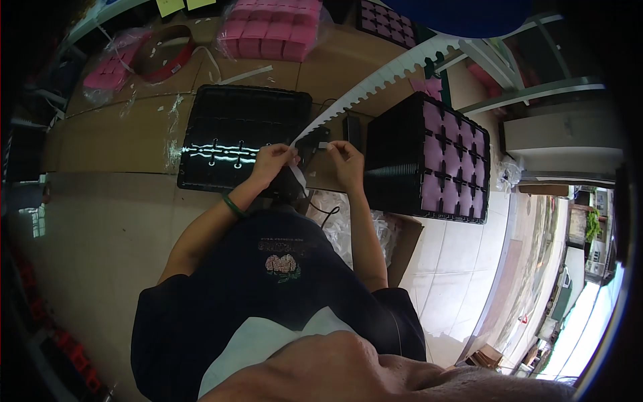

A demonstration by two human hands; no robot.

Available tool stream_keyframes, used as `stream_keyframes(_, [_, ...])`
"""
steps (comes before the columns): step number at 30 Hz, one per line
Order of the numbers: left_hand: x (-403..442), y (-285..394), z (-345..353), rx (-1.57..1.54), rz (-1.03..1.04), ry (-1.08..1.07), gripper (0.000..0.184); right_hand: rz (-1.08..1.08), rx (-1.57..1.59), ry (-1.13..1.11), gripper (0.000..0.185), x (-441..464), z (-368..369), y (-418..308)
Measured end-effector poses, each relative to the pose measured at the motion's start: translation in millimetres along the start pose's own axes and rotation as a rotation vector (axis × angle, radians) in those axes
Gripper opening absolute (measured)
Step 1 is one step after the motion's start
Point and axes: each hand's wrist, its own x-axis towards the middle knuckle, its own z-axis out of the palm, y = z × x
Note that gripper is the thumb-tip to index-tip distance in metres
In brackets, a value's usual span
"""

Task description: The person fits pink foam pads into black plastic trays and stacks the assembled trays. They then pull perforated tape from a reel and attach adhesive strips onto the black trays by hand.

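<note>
Taking the hands as the centre of the dial, pink pieces in clear plastic [106,75] lie between 9 and 10 o'clock on the brown worktop [124,151], with a red ring [182,62] just beside them at 10. Closer in, between 9 and 10, a glossy black tray [248,110] lies flat, reaching right up to the left hand. Beyond it, at 11, sits a larger plastic-wrapped pink stack [268,30].

The left hand [276,164], a green bangle [233,205] on its wrist, pinches the white toothed strip [375,84] near its lower end. From those fingertips the strip climbs toward 2 o'clock, hiding part of the worktop. The right hand [348,166] pinches a small white piece [323,145] between thumb and finger; whether this joins the strip I cannot tell.

Clear plastic [338,224] bulges at 5 o'clock, behind the right forearm. A dark divided tray [388,25] of pink blocks lies at 1. At 3, a black box [395,151] filled with pink blocks blocks the space just beside the right hand. A pale metal frame [536,94] stands between 2 and 3.
</note>
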Motion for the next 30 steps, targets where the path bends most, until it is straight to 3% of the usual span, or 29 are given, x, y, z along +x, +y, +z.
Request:
stream_keyframes(2, [-8, 8, -11, -0.061, -0.084, -0.065, 0.019, 0.033, -0.040, -0.037, 0.016, 21, 0, 16])
stream_keyframes(7, [-40, 22, -31, 0.094, -0.219, -0.470, 0.021, -0.043, -0.258, -0.174, 0.018, 80, 25, 20])
stream_keyframes(8, [-44, 18, -33, 0.104, -0.212, -0.550, 0.021, -0.238, -0.289, -0.150, 0.019, 95, 37, 28])
stream_keyframes(9, [-47, 15, -34, 0.114, -0.204, -0.630, 0.022, -0.246, -0.416, -0.195, 0.020, 106, 43, 22])
stream_keyframes(11, [-57, 33, -29, 0.173, -0.258, -0.659, 0.025, -0.361, -0.572, -0.270, 0.017, 127, 58, 17])
stream_keyframes(17, [-57, 45, -27, 0.334, -0.209, -0.665, 0.026, -0.413, -0.795, -0.402, 0.014, 166, 91, 30])
stream_keyframes(30, [-37, 49, -45, 0.365, -0.159, -0.727, 0.025, -0.445, -0.878, -0.447, 0.010, 178, 99, 30])
